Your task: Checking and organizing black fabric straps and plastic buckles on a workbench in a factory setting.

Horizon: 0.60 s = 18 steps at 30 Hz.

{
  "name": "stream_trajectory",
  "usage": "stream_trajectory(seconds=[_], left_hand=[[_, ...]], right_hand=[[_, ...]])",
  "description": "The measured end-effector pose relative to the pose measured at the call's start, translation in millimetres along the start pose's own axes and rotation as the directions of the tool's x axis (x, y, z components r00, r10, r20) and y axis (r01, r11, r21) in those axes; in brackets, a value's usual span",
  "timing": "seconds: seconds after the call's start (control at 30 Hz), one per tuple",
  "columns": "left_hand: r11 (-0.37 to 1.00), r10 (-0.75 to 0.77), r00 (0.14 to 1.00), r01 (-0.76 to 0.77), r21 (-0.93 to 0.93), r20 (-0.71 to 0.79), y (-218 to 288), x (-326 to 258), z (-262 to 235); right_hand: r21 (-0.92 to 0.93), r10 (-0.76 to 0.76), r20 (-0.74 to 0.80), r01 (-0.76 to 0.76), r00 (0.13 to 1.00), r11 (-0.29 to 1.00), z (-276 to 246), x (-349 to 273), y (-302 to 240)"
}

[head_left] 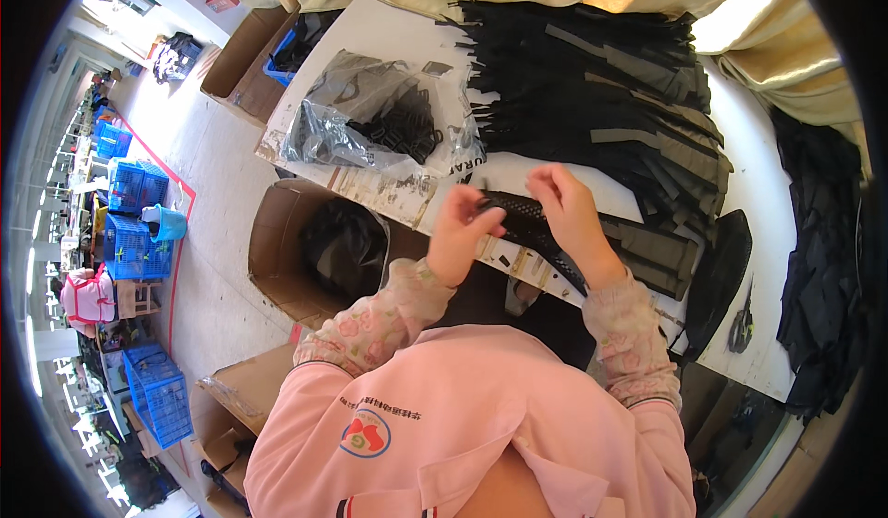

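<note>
My left hand is at the table's near edge, with thumb and fingers closed on the end of a black mesh strip. Just right of it, my right hand hovers over the strip, fingers curled together; whatever they pinch is too small to make out. The strip runs along the edge, passing under my right wrist. A grey and black fabric panel lies right of that wrist. Beyond my left hand rests a clear plastic bag holding black plastic buckles.
Layered black and grey fabric strips cover the table's far side. Scissors and a curved black piece lie at right, near hanging black cloth. A cardboard box with a dark bag stands left, below the table. Blue crates line the floor.
</note>
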<state>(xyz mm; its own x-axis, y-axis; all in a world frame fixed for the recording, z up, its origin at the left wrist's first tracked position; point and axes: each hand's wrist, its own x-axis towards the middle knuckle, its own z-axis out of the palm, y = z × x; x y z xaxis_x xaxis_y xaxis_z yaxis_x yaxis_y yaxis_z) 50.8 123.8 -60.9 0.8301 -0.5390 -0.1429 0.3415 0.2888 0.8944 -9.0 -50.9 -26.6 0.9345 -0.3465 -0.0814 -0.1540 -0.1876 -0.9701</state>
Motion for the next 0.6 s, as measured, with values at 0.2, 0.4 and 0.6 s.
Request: stream_trajectory(seconds=[0.2, 0.4, 0.6], left_hand=[[0.975, -0.198, 0.908, 0.146, -0.165, -0.37, -21.2, -4.0, -44.6], [0.237, 0.587, 0.738, -0.55, 0.801, 0.333, -3.7, -22.5, -28.9], [0.023, -0.062, 0.71, -0.702, 0.712, 0.702, -34.9, -12.3, 6.7]], right_hand=[[-0.645, -0.44, -0.201, 0.219, 0.875, 0.732, -53.3, -5.3, 36.4], [-0.85, -0.72, -0.23, 0.225, 0.655, 0.476, -136.4, 87.8, 15.5], [-0.893, -0.227, -0.148, -0.031, 0.963, 0.45, -185.6, 147.1, 53.6]])
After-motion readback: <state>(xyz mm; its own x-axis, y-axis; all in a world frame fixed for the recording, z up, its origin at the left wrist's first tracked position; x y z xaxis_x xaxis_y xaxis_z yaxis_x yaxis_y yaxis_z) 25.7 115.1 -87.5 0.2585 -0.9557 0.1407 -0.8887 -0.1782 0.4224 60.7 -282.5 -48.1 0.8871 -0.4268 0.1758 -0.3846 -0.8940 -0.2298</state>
